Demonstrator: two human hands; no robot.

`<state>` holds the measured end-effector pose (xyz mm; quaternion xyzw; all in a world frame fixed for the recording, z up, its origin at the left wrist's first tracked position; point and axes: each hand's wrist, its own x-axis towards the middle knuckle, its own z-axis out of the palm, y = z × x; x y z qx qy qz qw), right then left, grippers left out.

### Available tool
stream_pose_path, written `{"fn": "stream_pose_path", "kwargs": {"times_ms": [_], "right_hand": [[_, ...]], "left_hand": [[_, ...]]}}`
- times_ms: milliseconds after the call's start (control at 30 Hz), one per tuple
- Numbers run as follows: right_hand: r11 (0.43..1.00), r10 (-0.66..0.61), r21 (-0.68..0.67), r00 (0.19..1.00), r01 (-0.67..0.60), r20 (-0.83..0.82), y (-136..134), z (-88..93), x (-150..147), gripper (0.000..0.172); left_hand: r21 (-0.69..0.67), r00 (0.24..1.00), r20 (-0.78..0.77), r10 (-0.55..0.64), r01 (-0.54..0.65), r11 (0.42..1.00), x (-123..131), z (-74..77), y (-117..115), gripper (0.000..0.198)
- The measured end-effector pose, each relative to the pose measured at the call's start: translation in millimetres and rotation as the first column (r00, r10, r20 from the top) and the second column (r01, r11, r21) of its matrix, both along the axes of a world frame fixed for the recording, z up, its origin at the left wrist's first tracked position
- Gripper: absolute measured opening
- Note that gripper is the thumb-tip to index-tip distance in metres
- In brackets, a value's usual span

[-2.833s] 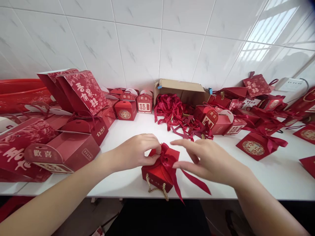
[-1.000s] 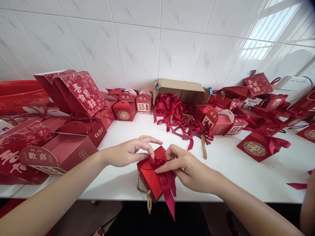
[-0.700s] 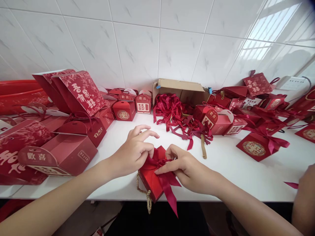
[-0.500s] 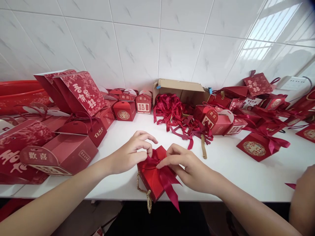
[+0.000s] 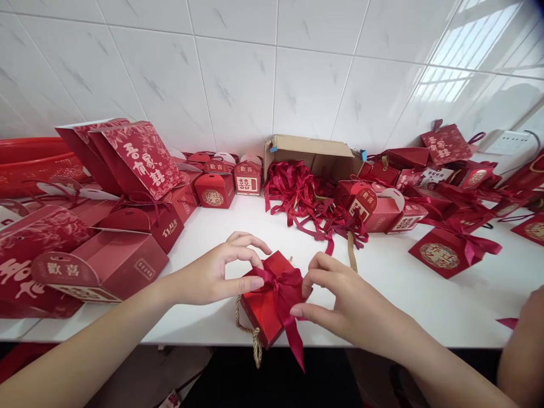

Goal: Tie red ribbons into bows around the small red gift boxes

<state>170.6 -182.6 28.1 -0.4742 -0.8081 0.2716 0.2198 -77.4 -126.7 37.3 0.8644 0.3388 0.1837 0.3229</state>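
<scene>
A shiny red gift box (image 5: 264, 318) lies at the table's front edge, with a dark red ribbon bow (image 5: 284, 286) on its top. My left hand (image 5: 225, 269) holds the bow's left loop between thumb and bent fingers. On the other side, my right hand (image 5: 329, 297) has its fingers closed about the bow's right loop, the thumb low beside the ribbon. One ribbon tail hangs over the box's near side. A twisted gold cord handle (image 5: 256, 343) droops from the box's left side past the table edge.
An open cardboard carton (image 5: 317, 146) spills loose red ribbons (image 5: 293, 184) at the back. Red boxes (image 5: 114, 255) crowd the left. On the right sits a bowed box (image 5: 442, 252) before more packages. Another person's arm (image 5: 525, 340) shows at the far right edge.
My fingers have moved from the bow's middle knot out to its two sides; my right hand has shifted right and down. The bow's loops now show more fully spread.
</scene>
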Motion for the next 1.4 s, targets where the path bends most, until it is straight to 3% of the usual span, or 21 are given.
{"fn": "stream_pose_path", "kwargs": {"times_ms": [200,400,467,633,767,867,933,1067,1167,1300,1400], "right_hand": [[1.000,0.028,-0.014,0.999,-0.027,0.020,-3,-0.5,1,0.012],[0.987,-0.026,-0.154,0.991,0.046,0.128,-7,-3.4,5,0.041],[0.973,-0.024,-0.228,0.997,0.041,0.076,-9,-10.2,4,0.042],[0.933,0.024,-0.350,0.986,-0.081,-0.164,-8,-27.2,7,0.033],[0.895,0.245,-0.358,0.964,-0.267,-0.107,1,-24.5,31,0.024],[0.887,0.353,-0.325,0.935,-0.329,0.018,10,-11.6,47,0.021],[0.926,0.306,-0.243,0.951,-0.287,0.042,16,-1.9,48,0.024],[0.986,0.154,-0.054,0.984,-0.159,-0.091,25,7.8,29,0.027],[0.978,0.209,0.011,0.970,-0.210,-0.121,31,4.9,9,0.034],[0.958,0.273,0.116,0.956,-0.260,-0.111,36,-1.6,-4,0.014],[0.930,0.335,0.186,0.939,-0.316,-0.081,38,-3.7,-4,0.019]], "left_hand": [[-0.067,0.999,0.033,0.021,-0.019,0.998,1,-1.0,3,0.023],[-0.074,0.999,0.031,0.020,-0.018,0.997,1,-2.0,3,0.024],[-0.068,1.000,0.028,0.014,-0.012,0.998,2,-2.1,2,0.023],[-0.067,0.999,0.031,0.013,-0.011,0.998,2,-4.5,2,0.017],[-0.072,0.999,0.033,-0.003,0.006,0.997,2,-6.9,4,0.018],[-0.079,0.999,0.039,-0.028,0.031,0.996,2,-7.3,5,0.016],[-0.084,0.998,0.049,-0.049,0.053,0.995,4,-7.0,5,0.015],[-0.121,0.995,0.066,-0.077,0.084,0.989,7,-6.7,4,0.018],[-0.158,0.995,0.082,-0.049,0.061,0.986,8,-7.5,2,0.022],[-0.175,0.995,0.095,0.031,-0.014,0.984,7,-7.2,-1,0.021],[-0.161,0.995,0.083,0.047,-0.033,0.986,7,-4.8,-4,0.015]]}}
